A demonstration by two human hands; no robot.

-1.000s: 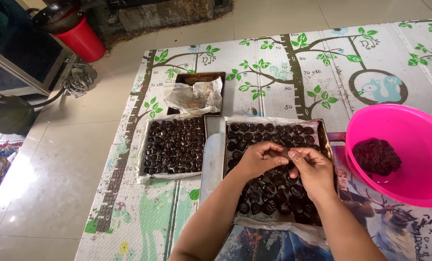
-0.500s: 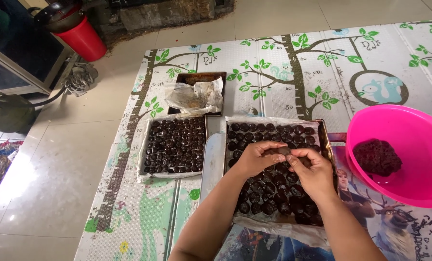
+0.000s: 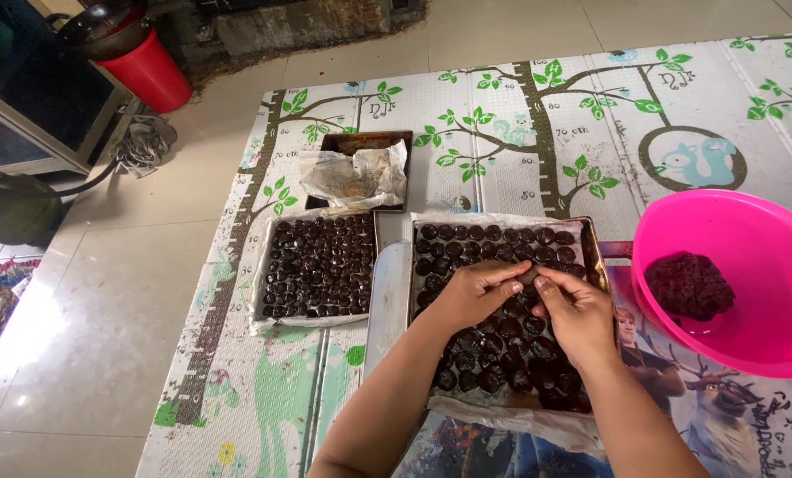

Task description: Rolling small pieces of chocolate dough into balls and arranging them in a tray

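On the printed floor mat [image 3: 520, 115], the pink bowl [image 3: 768, 257] held a dark dough lump [image 3: 688, 285]. Over the nearer tray [image 3: 595, 257] of dark balls, left hand [image 3: 474, 294] and right hand [image 3: 573, 312] stayed together as before — fingertips pinched around one small ball [image 3: 529, 275], not yet set down.

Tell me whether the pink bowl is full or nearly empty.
Nearly empty. The pink bowl holds just one dark lump of dough on its bottom; the rest of its inside is bare.

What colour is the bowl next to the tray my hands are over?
Bright pink bowl, clearest in the head view.
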